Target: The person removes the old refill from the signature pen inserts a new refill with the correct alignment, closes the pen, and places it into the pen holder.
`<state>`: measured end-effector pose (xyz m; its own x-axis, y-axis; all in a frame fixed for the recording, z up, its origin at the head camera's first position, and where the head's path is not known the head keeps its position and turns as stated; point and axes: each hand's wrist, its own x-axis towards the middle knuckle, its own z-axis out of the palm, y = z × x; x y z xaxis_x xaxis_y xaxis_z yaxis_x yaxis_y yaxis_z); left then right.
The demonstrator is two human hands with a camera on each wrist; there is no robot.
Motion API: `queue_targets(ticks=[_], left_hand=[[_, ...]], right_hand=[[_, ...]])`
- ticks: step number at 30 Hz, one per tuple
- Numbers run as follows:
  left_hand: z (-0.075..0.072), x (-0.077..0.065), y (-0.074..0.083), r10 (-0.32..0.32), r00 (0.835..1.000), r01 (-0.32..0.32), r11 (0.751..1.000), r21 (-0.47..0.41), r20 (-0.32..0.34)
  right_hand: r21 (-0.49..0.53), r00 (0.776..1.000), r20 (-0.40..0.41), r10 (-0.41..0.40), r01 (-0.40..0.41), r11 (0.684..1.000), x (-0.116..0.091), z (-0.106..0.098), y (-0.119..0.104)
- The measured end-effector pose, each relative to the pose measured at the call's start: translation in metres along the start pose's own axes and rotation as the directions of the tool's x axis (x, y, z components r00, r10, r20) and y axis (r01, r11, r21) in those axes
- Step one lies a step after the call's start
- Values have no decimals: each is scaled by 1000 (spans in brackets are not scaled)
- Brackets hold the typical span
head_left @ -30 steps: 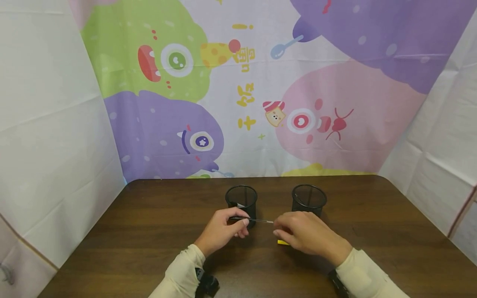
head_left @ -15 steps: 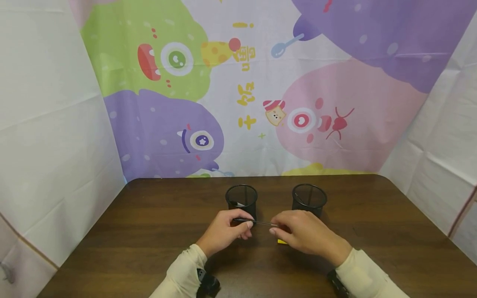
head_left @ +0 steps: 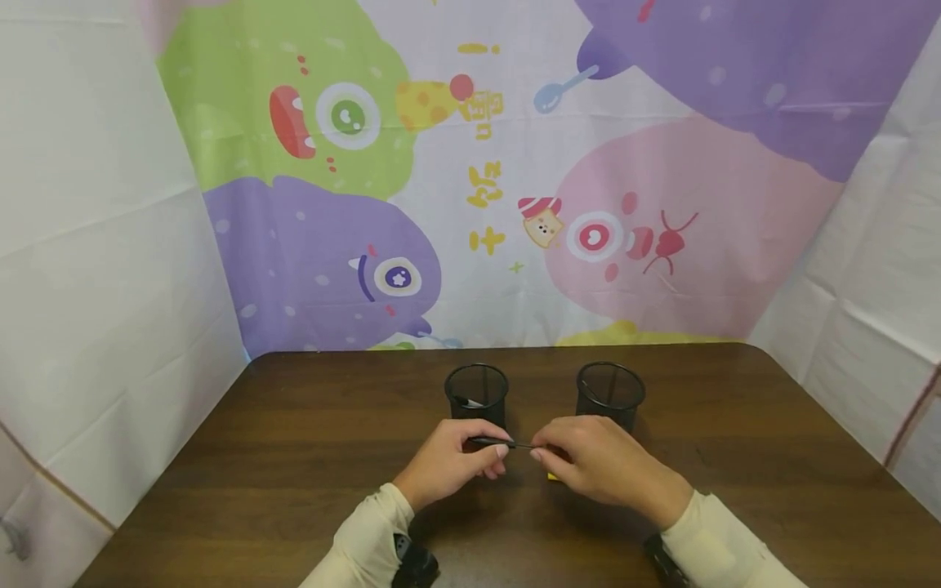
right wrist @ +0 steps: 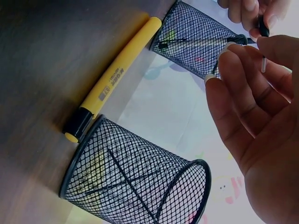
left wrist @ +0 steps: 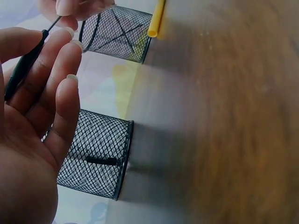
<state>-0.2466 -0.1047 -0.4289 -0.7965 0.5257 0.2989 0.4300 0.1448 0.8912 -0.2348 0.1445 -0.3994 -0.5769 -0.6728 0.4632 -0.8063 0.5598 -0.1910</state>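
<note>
Thumb and fingers of my left hand [head_left: 452, 461] pinch a slim rod [left wrist: 21, 70] by its thick black handle. A thin shaft runs from the handle toward my right hand [head_left: 610, 461], whose thumb and fingertips pinch it. In the right wrist view the pale tip of the shaft shows past the right thumb. Both hands hover over the table, in front of two black mesh cups. A yellow pen [right wrist: 119, 70] with a black end lies on the table under the right hand, beside the right cup [right wrist: 135, 177].
The left mesh cup [head_left: 478, 414] holds a dark and white pen-like thing [head_left: 470, 403]. Brown table [head_left: 309, 457] extends all round. A cartoon-printed cloth [head_left: 478, 310] hangs behind, with white cloth [head_left: 95, 245] on both sides.
My left hand has moved slightly right and nearer me, sliding the rod's shaft in between the right fingers. The gap between the hands is smaller. The right hand has barely moved.
</note>
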Motion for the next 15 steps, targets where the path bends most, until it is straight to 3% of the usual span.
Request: queue_targets(ticks=[7,15], left_hand=[[3,-2,-2,-23,1000,23,1000,-5,18],[3,2,0,-5,1000,6,1000,-26,20]], right_hand=[[28,1000,12,-10,9,1000,-1,1,-2],[-16,998,-24,-53,52,999,0,2,-1]])
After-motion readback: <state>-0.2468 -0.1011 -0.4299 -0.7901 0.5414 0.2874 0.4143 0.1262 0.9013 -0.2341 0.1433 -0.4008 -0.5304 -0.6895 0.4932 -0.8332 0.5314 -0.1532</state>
